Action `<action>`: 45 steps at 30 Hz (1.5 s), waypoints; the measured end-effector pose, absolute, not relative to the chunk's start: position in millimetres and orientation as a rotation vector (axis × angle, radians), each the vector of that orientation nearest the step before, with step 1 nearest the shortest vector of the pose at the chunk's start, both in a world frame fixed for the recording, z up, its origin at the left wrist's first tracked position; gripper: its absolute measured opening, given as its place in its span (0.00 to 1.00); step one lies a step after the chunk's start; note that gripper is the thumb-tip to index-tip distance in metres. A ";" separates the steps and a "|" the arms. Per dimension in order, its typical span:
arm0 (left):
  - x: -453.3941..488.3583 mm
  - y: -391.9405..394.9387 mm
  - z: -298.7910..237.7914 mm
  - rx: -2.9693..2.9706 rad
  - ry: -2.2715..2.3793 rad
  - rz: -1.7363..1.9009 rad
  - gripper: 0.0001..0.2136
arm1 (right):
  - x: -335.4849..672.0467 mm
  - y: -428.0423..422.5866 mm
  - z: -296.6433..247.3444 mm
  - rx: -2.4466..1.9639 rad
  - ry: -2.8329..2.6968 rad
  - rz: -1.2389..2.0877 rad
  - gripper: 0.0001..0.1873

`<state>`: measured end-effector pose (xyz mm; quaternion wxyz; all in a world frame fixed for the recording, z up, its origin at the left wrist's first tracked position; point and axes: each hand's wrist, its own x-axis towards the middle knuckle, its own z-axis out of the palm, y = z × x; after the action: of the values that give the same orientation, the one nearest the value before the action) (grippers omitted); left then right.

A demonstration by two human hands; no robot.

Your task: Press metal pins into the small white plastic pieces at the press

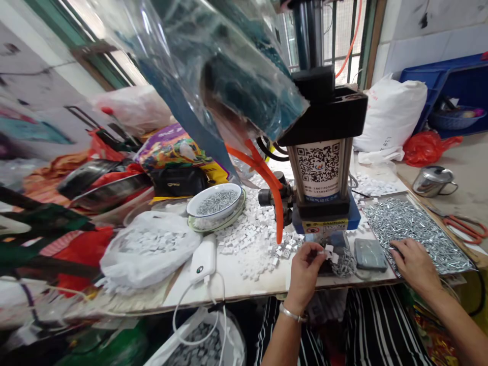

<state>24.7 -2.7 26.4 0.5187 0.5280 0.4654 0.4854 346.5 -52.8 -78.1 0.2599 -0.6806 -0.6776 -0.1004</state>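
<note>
My left hand (306, 270) is at the table's front edge, just below the press machine (324, 168). Its fingers pinch a small white plastic piece (328, 250). A heap of the same white plastic pieces (255, 236) lies left of it. My right hand (414, 262) rests palm down on the tray of small metal parts (415, 229), fingers curled into the parts. What they hold, if anything, is hidden. A grey pad (369, 254) lies between my hands.
A bowl of metal parts (215, 202), a white bag of plastic pieces (148, 249) and a power bank with cable (204, 258) sit at left. Orange scissors (467, 227) and a steel mug (432, 181) are at right. A clear plastic bag (213, 66) hangs overhead.
</note>
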 end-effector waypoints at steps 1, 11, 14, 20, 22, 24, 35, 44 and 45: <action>23.0 -3.9 24.5 1.284 1.109 1.127 0.06 | 346.3 -53.0 -77.9 -1.844 -1.836 -0.268 0.15; 32.6 -7.5 27.8 1.168 1.079 1.256 0.08 | 345.4 -53.2 -76.8 -1.846 -1.834 -0.272 0.14; 34.1 -8.3 29.0 1.181 1.074 1.254 0.07 | 344.9 -53.7 -76.4 -1.852 -1.817 -0.261 0.14; 27.3 -6.3 22.5 1.382 1.095 1.243 0.05 | 345.6 -54.1 -76.9 -1.854 -1.807 -0.240 0.14; 26.0 -5.9 23.3 1.425 1.100 1.223 0.05 | 346.1 -54.0 -77.6 -1.847 -1.811 -0.243 0.14; 26.1 -6.5 25.2 1.412 1.108 1.256 0.05 | 346.1 -54.1 -77.9 -1.841 -1.811 -0.247 0.14; 28.1 -16.8 13.9 1.267 1.066 1.298 0.06 | 345.4 -54.3 -77.1 -1.850 -1.823 -0.267 0.15; 31.9 -14.8 18.4 1.327 1.085 1.400 0.06 | 346.1 -54.5 -77.3 -1.854 -1.824 -0.286 0.15; 31.7 -15.1 19.4 1.365 1.093 1.399 0.06 | 346.5 -54.5 -77.6 -1.854 -1.826 -0.286 0.15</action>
<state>31.7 -15.1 19.4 0.4359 0.5486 0.4392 0.5622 346.5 -54.5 -77.6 0.2587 -0.6842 -0.6737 -0.1054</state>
